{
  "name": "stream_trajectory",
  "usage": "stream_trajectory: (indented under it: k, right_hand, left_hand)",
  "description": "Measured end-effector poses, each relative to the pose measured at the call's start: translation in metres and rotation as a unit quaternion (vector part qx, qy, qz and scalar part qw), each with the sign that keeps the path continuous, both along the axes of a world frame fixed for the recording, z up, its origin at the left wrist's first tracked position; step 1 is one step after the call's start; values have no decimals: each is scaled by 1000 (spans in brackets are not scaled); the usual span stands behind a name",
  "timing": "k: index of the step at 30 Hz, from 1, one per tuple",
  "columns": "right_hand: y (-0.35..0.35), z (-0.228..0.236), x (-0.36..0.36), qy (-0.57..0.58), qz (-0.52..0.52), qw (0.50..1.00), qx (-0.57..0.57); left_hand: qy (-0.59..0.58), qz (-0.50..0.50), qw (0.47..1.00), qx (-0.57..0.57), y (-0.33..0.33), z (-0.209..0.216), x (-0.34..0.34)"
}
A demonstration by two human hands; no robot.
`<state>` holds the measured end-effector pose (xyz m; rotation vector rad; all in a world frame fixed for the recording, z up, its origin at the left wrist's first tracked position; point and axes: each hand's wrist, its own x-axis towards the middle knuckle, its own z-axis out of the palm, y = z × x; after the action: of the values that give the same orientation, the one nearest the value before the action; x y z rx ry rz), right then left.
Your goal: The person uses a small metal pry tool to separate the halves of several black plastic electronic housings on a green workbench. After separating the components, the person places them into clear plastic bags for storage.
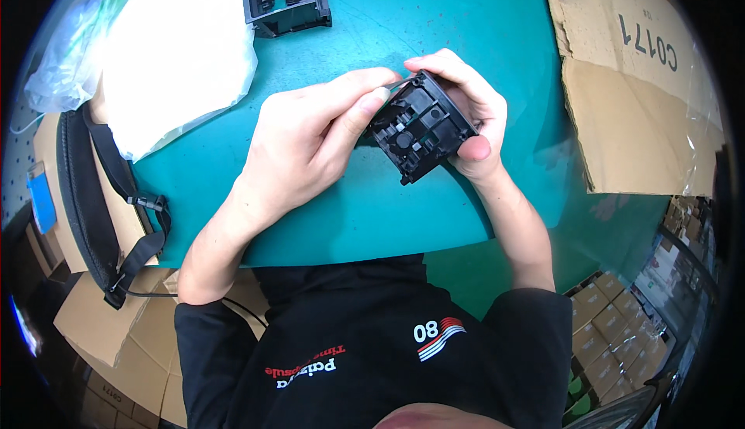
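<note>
Probably light and stiff, the housing [425, 128] is best taken by its outer walls (those small inner ribs look breakable). It's held over the mat [372, 231], right hand [483, 107] curled firmly round its right side; left hand [299, 130] pinched at its upper-left edge, on what I cannot tell. Ribbed face up, corner toward the wearer; long axis unclear.

The plastic housing [423, 125] is black, matching the open frame [320, 1] and the strap [81, 188]; the work mat [388, 227] is solid teal, the sheet [186, 49] bright white, the cardboard [636, 126] tan with dark print [662, 57], and the shirt [372, 336] black with red-and-white lettering [314, 367] and red and white stripes [442, 339].
</note>
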<state>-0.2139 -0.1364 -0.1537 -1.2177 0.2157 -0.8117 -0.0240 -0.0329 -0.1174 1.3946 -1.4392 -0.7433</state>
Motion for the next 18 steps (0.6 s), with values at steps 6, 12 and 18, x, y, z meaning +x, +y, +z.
stream_trajectory:
  k: [6,12,18]
  right_hand:
    - [1,0,-2,6,-4,1000,-4]
    - [-1,2,-3,49,-6,999,8]
    - [-9,-4,-4,-3,-23,999,-40]
  left_hand:
    - [-48,-30,998,22,3,11,2]
    - [-70,-12,997,-24,3,0,2]
    - [-112,13,993,-40,11,13,6]
